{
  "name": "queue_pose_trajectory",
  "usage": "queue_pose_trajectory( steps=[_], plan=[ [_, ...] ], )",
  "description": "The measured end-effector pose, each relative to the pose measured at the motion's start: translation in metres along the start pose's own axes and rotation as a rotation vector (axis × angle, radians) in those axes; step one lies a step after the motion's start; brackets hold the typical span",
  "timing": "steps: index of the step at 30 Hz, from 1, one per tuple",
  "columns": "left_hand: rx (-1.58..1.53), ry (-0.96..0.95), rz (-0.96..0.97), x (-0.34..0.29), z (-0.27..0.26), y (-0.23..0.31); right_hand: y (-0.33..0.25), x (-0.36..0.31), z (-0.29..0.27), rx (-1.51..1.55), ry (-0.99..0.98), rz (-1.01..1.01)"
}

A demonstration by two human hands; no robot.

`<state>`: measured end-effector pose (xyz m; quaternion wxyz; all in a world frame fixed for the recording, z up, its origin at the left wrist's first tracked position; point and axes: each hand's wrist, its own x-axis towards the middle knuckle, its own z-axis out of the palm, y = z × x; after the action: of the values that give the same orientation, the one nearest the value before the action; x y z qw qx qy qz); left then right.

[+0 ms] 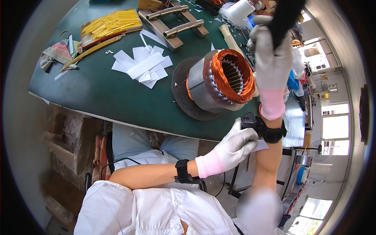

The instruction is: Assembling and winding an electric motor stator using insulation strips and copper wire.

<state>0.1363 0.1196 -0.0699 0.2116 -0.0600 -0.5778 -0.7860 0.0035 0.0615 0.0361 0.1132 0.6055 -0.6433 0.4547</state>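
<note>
My left hand (235, 147), in a white glove with a pink cuff, is closed on a white paper slip (260, 145), near the table's front edge. My right hand (272, 58), gloved the same way, is raised at the far right, beyond the stator. A blurred black shape (288, 19) covers part of its fingers, so I cannot tell whether it holds anything. Between the hands and the table's middle, a motor stator (201, 86) with copper windings (219, 74) sits tilted on a dark round base (182, 100).
White paper slips (147, 66) lie loosely piled left of the stator. Behind them are a tray of yellow strips (111, 25) and a metal frame with two bars (172, 23). A pale wooden mallet-like handle (229, 37) and a white thread spool (241, 9) are farther back.
</note>
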Motion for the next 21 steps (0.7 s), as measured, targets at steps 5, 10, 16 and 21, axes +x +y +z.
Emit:
queue_pose_trajectory(
  steps=[5,10,16,21],
  plan=[
    [-0.067,-0.056,0.059,-0.007,-0.002,-0.005,-0.001,0.019,-0.018,0.644,-0.017,0.347],
    [-0.006,-0.105,-0.027,-0.006,-0.010,0.012,0.012,0.012,0.001,0.624,0.024,0.412],
    [-0.134,-0.046,-0.105,0.005,-0.009,0.007,0.010,-0.006,0.010,0.247,0.144,0.192],
    [0.276,0.234,0.216,0.000,-0.018,0.005,-0.001,0.023,-0.017,0.753,0.123,0.319]
  ],
)
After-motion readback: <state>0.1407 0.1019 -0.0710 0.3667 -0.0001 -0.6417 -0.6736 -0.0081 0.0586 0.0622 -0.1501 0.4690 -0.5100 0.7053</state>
